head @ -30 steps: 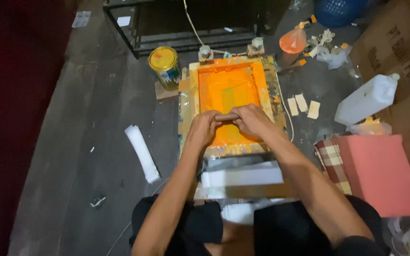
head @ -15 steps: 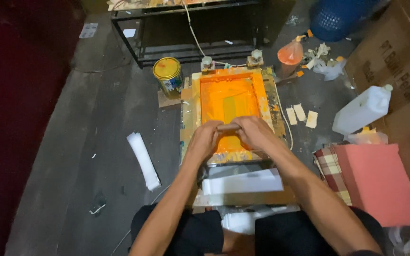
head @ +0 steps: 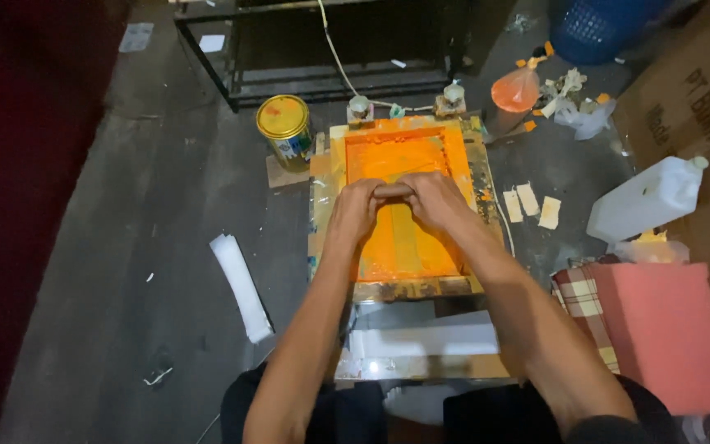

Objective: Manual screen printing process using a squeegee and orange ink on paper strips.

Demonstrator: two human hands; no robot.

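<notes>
A wooden screen-printing frame (head: pixel 481 177) lies on the floor, its mesh covered in orange ink (head: pixel 396 152). Both my hands grip a wooden squeegee (head: pixel 392 191) laid across the mesh near the middle. My left hand (head: pixel 355 207) holds its left end and my right hand (head: pixel 435 200) its right end, knuckles almost touching. The blade under my hands is hidden. White paper sheets (head: pixel 421 339) lie at the frame's near edge, between my knees.
A yellow-lidded paint can (head: pixel 284 128) stands left of the frame. An orange funnel-like bag (head: pixel 515 89), a white plastic jug (head: pixel 647 201), a pink box on checked cloth (head: pixel 659 333), cardboard boxes (head: pixel 692 90), a white strip (head: pixel 242 286) and a black metal rack (head: pixel 330 49) surround it.
My hands and the squeegee have moved away from me, from the near part of the mesh up to about its middle. The camera has shifted slightly.
</notes>
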